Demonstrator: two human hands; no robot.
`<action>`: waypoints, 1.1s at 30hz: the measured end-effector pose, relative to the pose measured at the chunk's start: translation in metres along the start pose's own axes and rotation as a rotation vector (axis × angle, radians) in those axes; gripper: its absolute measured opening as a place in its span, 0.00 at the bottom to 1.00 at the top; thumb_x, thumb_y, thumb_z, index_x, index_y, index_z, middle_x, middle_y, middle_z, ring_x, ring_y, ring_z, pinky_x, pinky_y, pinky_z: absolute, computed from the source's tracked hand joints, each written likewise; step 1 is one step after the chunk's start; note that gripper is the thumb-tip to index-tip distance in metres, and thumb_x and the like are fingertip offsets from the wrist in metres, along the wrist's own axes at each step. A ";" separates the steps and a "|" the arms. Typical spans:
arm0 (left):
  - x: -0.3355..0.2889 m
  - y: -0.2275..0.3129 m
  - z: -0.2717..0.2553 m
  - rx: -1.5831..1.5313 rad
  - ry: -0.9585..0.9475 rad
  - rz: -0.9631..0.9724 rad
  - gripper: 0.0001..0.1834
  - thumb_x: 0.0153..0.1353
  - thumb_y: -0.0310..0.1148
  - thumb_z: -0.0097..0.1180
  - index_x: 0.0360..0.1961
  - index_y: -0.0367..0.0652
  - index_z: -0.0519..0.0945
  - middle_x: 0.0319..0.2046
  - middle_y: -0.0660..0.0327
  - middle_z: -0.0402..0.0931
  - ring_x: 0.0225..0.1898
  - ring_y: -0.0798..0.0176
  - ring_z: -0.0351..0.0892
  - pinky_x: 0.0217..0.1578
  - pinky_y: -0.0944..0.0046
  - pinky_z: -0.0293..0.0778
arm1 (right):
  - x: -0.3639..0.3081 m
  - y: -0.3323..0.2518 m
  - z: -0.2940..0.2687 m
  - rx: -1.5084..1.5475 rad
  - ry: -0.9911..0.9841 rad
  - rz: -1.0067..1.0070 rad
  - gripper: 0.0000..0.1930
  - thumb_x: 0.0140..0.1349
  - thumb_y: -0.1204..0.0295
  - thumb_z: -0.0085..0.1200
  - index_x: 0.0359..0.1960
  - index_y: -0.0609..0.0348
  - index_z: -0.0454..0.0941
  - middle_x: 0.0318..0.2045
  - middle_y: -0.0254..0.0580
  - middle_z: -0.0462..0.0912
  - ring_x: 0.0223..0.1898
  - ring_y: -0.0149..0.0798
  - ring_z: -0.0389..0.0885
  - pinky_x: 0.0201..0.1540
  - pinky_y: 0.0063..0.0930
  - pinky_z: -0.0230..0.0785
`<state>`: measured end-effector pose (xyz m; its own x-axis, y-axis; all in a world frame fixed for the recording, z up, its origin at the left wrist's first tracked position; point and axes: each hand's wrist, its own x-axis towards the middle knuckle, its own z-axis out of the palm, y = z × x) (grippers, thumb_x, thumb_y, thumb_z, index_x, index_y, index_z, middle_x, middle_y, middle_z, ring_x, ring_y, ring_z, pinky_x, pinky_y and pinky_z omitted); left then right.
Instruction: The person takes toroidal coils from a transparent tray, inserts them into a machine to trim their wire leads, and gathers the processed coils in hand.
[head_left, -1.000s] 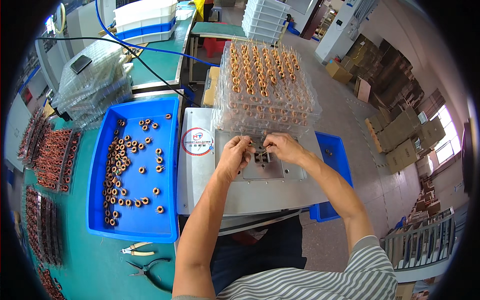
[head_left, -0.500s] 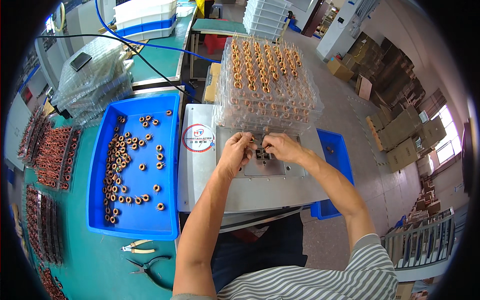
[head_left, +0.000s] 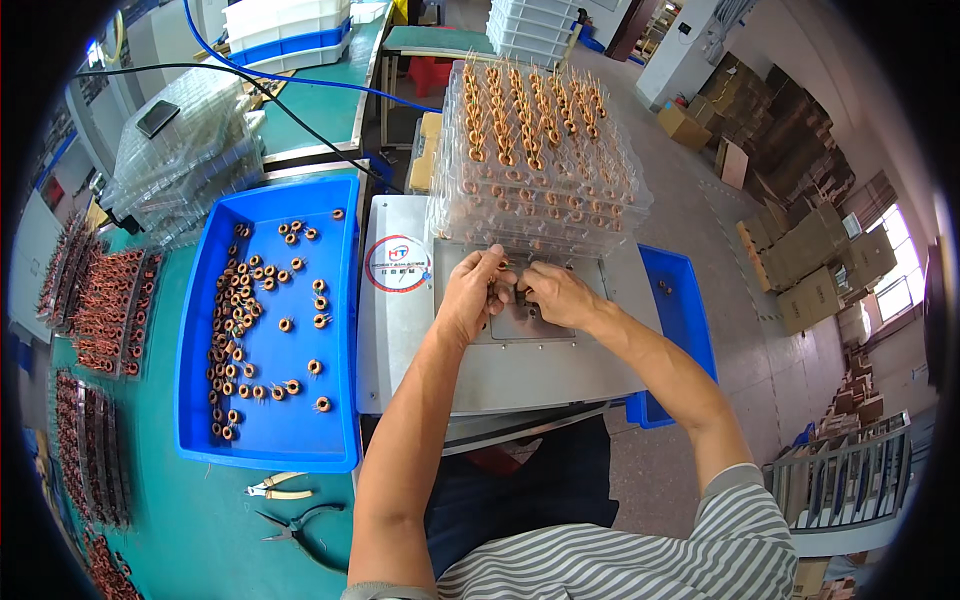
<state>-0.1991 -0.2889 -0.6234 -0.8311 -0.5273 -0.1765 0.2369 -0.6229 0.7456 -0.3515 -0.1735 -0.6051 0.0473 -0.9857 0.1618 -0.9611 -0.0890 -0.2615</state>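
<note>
My left hand (head_left: 470, 298) is closed around a small copper-wound ring coil (head_left: 503, 266), most of it hidden by the fingers. My right hand (head_left: 562, 296) meets it from the other side, thumb and fingers pinched together. Whatever those right fingertips hold, perhaps a wire end of the coil, is too small to make out. Both hands are over the metal top (head_left: 400, 375) of a machine, above a square plate with small dark openings that the hands partly cover. Just beyond them, a stack of clear plastic trays (head_left: 615, 215) carries rows of similar coils (head_left: 505, 155).
Left of the machine, a blue tub (head_left: 285, 458) contains many loose coils. Two pliers, one cream-handled (head_left: 288, 494) and one dark-handled (head_left: 297, 535), lie on the green table (head_left: 200, 535). Another blue tub (head_left: 685, 300) is at the right. Trays of reddish coils (head_left: 112, 315) line the far left.
Both hands have drawn slightly closer together around the coil. The view has shifted a little; the tub and trays look unchanged.
</note>
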 end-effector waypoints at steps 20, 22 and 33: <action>0.007 -0.018 0.013 1.043 0.136 0.633 0.10 0.56 0.34 0.63 0.37 0.41 0.81 0.24 0.58 0.77 0.28 0.57 0.79 0.29 0.58 0.73 | -0.004 -0.020 -0.118 0.174 0.454 0.275 0.09 0.58 0.71 0.59 0.37 0.62 0.80 0.31 0.46 0.84 0.34 0.44 0.83 0.38 0.32 0.74; 0.005 -0.023 0.021 1.377 0.072 0.658 0.12 0.55 0.39 0.62 0.38 0.47 0.82 0.33 0.56 0.78 0.33 0.49 0.80 0.33 0.53 0.75 | 0.010 0.009 -0.150 0.158 0.557 0.361 0.10 0.58 0.69 0.59 0.39 0.62 0.81 0.32 0.46 0.85 0.34 0.43 0.84 0.38 0.32 0.75; 0.005 -0.005 0.040 1.114 -0.066 0.676 0.08 0.58 0.31 0.61 0.36 0.40 0.81 0.30 0.57 0.79 0.25 0.58 0.77 0.26 0.61 0.72 | 0.104 0.119 -0.202 0.014 0.505 0.600 0.11 0.49 0.63 0.62 0.33 0.52 0.85 0.30 0.43 0.86 0.35 0.44 0.85 0.40 0.36 0.75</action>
<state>-0.2244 -0.2652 -0.6022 -0.7429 -0.4971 0.4482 0.0999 0.5798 0.8086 -0.5161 -0.2582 -0.4277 -0.6120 -0.6816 0.4010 -0.7794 0.4336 -0.4523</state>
